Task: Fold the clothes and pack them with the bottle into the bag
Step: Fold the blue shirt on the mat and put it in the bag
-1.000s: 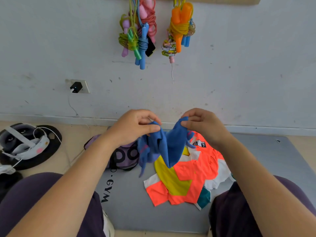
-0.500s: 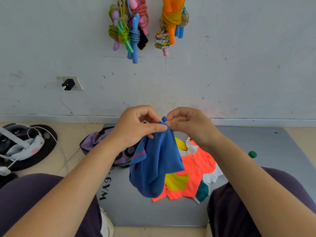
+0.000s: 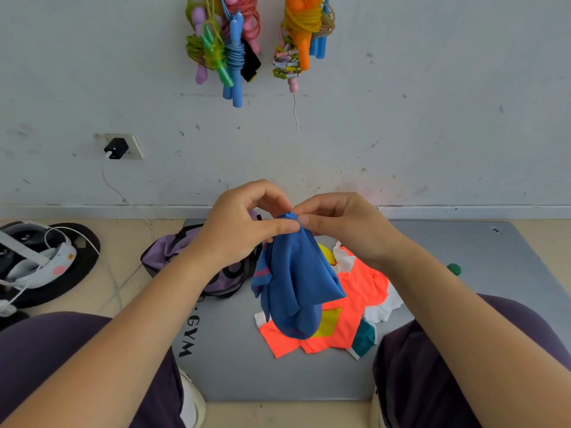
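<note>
Our left hand (image 3: 244, 230) and right hand (image 3: 343, 225) have come together, both pinching the blue ribbed fabric garment (image 3: 293, 282) at its top. Its halves now hang doubled, so we judge the first fold just begun.

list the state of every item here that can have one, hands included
left hand: pinches the top of the blue garment
right hand: pinches the same bunched top
blue garment: held up, hanging, not folded
orange shirt: lying crumpled on the mat, unfolded
purple bag: lying on its side, nothing packed that shows
charger: plugged into the wall socket
jump ropes: coiled, hanging on the wall
</note>
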